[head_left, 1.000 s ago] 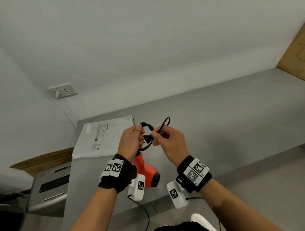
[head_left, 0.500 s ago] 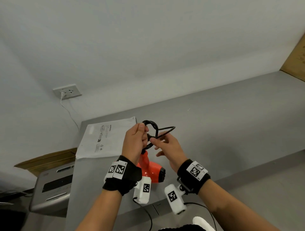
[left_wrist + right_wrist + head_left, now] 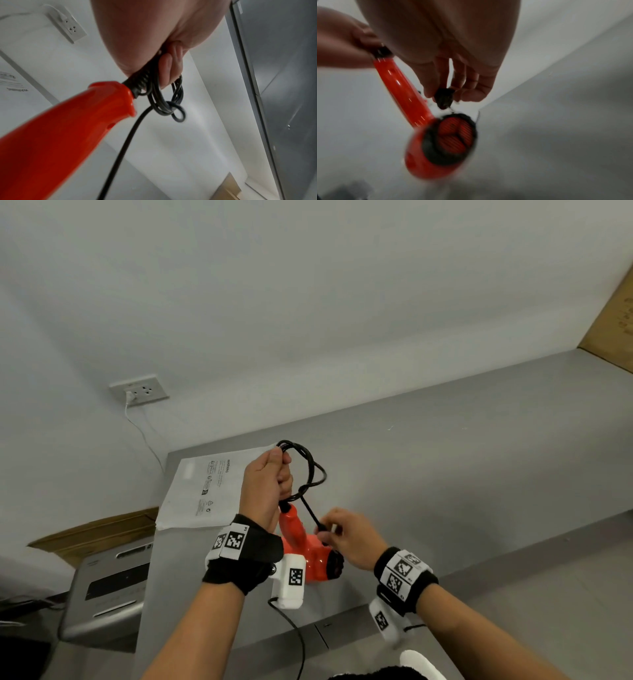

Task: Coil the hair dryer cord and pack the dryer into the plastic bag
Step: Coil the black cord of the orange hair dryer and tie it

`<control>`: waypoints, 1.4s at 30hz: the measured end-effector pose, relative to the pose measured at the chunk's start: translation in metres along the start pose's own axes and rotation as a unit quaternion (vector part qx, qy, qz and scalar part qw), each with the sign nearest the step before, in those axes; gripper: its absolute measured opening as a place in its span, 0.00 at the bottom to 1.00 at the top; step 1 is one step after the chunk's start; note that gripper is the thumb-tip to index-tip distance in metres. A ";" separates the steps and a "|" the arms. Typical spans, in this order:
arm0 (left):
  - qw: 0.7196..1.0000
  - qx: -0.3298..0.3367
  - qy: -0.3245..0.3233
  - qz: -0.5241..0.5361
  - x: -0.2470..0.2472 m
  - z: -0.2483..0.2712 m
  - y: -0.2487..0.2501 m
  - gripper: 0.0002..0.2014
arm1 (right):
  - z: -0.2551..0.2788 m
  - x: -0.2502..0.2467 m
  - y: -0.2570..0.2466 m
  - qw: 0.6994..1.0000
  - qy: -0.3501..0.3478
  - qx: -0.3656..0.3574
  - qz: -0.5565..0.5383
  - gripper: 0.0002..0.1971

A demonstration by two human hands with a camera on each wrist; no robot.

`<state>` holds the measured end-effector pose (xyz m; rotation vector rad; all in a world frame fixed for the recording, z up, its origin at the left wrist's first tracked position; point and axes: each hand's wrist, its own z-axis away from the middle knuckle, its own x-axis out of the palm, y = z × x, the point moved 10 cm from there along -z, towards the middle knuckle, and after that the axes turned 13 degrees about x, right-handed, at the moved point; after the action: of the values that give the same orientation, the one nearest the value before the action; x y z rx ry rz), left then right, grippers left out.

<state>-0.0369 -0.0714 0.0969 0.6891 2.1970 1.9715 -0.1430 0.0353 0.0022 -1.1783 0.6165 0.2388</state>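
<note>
The orange hair dryer [image 3: 308,553] hangs nozzle-down above the grey table, its handle [image 3: 68,121] topped by a black strain relief. My left hand [image 3: 267,484] grips the coiled black cord [image 3: 308,463] at the handle's end, loops bunched under the fingers [image 3: 171,70]. A straight run of cord slants down from the coil to my right hand [image 3: 346,535], which pinches the black plug [image 3: 444,97] just above the dryer's rear grille [image 3: 453,136]. The white plastic bag [image 3: 209,487] with printed warnings lies flat on the table behind my left hand.
The grey table [image 3: 462,474] stretches right along a white wall. A wall socket [image 3: 140,392] with a white cable sits upper left. A grey machine [image 3: 106,587] stands left of the table, and brown board [image 3: 613,313] edges the far right.
My right hand has dropped from beside the coil to near the dryer's body, drawing the plug end down so the cord runs taut. The left hand has risen slightly with the coil.
</note>
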 end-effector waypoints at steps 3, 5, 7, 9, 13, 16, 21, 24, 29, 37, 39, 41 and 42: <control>1.000 0.009 0.027 -0.001 -0.016 -0.010 0.004 0.18 | 0.003 -0.001 0.046 0.999 0.016 0.035 0.028 0.05; 0.999 0.010 0.039 -0.010 -0.024 -0.012 0.001 0.18 | 0.008 -0.006 0.062 0.999 0.025 0.036 0.026 0.04; 0.998 0.005 0.054 -0.013 -0.031 -0.014 -0.005 0.18 | 0.014 -0.012 0.070 0.999 0.033 0.035 0.019 0.05; 0.997 -0.001 0.072 -0.006 -0.037 -0.017 -0.011 0.18 | 0.021 -0.019 0.074 0.999 0.035 0.035 0.009 0.06; 0.994 -0.008 0.108 0.007 -0.049 -0.016 -0.021 0.19 | 0.049 -0.034 0.058 1.000 0.004 0.004 -0.024 0.12; 0.994 -0.017 0.109 0.006 -0.050 -0.011 -0.025 0.18 | 0.082 -0.046 0.002 0.996 -0.032 -0.085 0.013 0.12; 0.996 -0.020 0.088 0.009 -0.028 -0.001 -0.025 0.19 | 0.104 -0.060 -0.096 0.965 -0.163 -0.148 -0.142 0.12; 0.997 -0.022 0.077 0.017 -0.017 0.004 -0.023 0.19 | 0.093 -0.059 -0.113 0.949 -0.159 -0.145 -0.231 0.23; 0.999 -0.029 0.035 0.004 -0.011 0.012 -0.019 0.19 | 0.048 -0.048 -0.094 0.993 -0.011 -0.072 -0.094 0.10; 0.994 -0.074 -0.066 0.045 0.019 0.025 -0.025 0.18 | 0.026 -0.042 -0.112 0.986 0.056 -0.125 0.095 0.13; 0.994 -0.067 -0.080 0.042 0.021 0.026 -0.022 0.17 | 0.024 -0.046 -0.116 0.982 0.066 -0.145 0.105 0.11; 0.995 -0.056 -0.075 0.035 0.018 0.023 -0.019 0.19 | 0.024 -0.050 -0.118 0.982 0.065 -0.157 0.079 0.10; 0.996 -0.051 -0.071 0.030 0.016 0.022 -0.018 0.20 | 0.025 -0.055 -0.118 0.983 0.070 -0.162 0.059 0.09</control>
<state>-0.0477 -0.0463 0.0798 0.8616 2.0022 1.9790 -0.1228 0.0207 0.1321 -1.4815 0.7928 0.3704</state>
